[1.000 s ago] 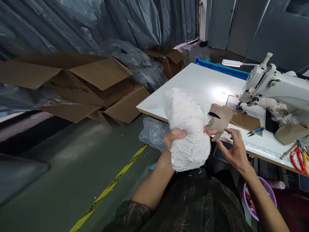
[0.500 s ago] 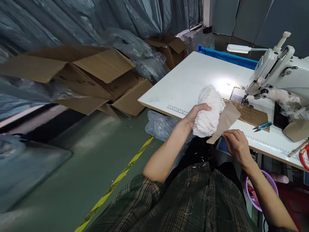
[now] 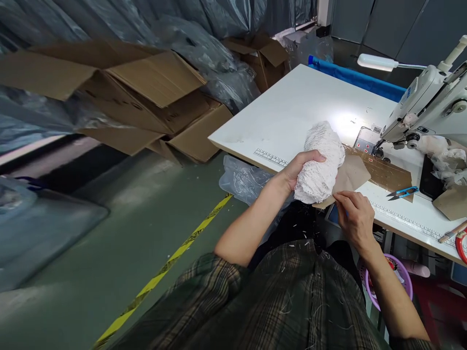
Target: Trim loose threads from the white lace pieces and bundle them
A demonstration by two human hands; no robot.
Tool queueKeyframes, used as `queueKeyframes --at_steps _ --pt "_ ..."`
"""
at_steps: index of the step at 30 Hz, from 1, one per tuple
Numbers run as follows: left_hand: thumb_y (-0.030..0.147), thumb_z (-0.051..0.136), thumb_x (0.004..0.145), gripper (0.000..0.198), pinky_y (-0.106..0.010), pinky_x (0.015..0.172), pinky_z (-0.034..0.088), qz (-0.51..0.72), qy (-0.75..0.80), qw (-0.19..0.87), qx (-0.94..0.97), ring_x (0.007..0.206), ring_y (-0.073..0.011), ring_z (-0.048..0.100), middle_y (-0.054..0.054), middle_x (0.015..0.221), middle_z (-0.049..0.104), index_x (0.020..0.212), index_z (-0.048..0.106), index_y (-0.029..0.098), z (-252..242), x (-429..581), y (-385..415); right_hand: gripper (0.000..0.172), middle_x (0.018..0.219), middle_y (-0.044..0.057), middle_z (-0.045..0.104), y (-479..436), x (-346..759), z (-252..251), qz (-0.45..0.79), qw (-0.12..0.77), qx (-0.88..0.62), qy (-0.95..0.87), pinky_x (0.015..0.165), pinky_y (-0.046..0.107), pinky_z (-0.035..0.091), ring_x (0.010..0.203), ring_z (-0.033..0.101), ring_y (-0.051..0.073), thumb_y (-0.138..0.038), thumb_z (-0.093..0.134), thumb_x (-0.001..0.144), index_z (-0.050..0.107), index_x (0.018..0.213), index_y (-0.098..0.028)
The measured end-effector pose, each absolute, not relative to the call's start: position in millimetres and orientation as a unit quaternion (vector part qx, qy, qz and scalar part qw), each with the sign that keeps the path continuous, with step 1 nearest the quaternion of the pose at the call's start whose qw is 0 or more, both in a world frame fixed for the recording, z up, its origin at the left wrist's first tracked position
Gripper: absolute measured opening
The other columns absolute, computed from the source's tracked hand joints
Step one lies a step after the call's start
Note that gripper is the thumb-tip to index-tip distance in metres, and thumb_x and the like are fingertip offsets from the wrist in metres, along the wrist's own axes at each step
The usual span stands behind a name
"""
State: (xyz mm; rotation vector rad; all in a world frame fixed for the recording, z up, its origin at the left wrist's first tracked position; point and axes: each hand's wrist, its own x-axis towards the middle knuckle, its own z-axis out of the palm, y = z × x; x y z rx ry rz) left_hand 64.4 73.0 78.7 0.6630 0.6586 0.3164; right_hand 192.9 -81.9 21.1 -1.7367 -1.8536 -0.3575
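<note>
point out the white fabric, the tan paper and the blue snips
White fabric (image 3: 322, 174): head view, middle of the bundle
Tan paper (image 3: 352, 174): head view, its uncovered part
Blue snips (image 3: 406, 192): head view, the handle

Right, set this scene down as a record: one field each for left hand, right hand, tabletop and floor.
Left hand: gripping a rolled white fabric bundle
Right hand: pinching the edge of a flat tan paper piece
White tabletop: bears a white sewing machine and blue-handled metal snips
Green floor: crossed by yellow-and-black tape
</note>
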Motion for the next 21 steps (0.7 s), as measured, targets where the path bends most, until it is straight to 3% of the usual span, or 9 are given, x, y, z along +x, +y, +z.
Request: queueKeyframes --at_steps 5,9,14,18,21 --pt "0.027 0.062 0.063 0.049 -0.039 0.069 0.058 0.160 0.289 0.893 0.307 0.071 -0.0281 0.072 -0.010 0.076 0.072 0.108 0.064 0.008 75.1 62.0 74.2 0.034 0.105 0.010 0.072 -73.5 213.9 35.2 -0.088 0.253 -0.620 -0.738 0.075 0.032 0.055 0.095 0.066 0.021 -0.015 0.039 0.099 0.069 0.112 -0.023" --pt "0.025 0.068 0.060 0.046 -0.038 0.069 0.057 0.185 0.283 0.890 0.305 0.067 -0.0255 0.069 -0.008 0.073 0.070 0.104 0.065 0.008 70.5 61.4 74.7 0.027 0.104 0.012 0.072 -74.3 239.6 53.6 -0.060 0.259 -0.628 -0.732 0.076 0.035 0.056 0.093 0.068 0.023 -0.020 0.043 0.098 0.069 0.103 -0.021" --pt "0.024 0.074 0.055 0.041 -0.034 0.066 0.054 0.218 0.268 0.885 0.314 0.066 -0.0223 0.067 -0.008 0.073 0.070 0.092 0.065 0.010 68.8 63.5 70.8 0.020 0.092 0.009 0.074 -84.3 234.1 67.0 0.115 0.385 -0.637 -0.658 0.070 0.034 0.057 0.080 0.070 0.020 -0.035 0.055 0.095 0.068 0.088 -0.022" --pt "0.022 0.076 0.053 0.036 -0.032 0.066 0.052 0.253 0.274 0.851 0.369 0.065 -0.0197 0.063 -0.005 0.071 0.069 0.085 0.066 0.012 71.5 67.2 61.9 0.038 0.087 0.007 0.074 -80.9 205.2 55.1 0.329 0.517 -0.635 -0.470 0.049 0.027 0.052 0.063 0.068 0.017 -0.059 0.063 0.085 0.060 0.084 -0.021" --pt "0.021 0.077 0.054 0.033 -0.035 0.071 0.053 0.291 0.294 0.811 0.414 0.071 -0.0220 0.064 -0.005 0.074 0.069 0.083 0.067 0.012 73.1 69.6 54.4 0.045 0.068 0.000 0.067 -79.1 188.2 49.6 0.370 0.563 -0.627 -0.391 0.043 0.023 0.047 0.048 0.059 0.012 -0.065 0.067 0.079 0.053 0.078 -0.022"
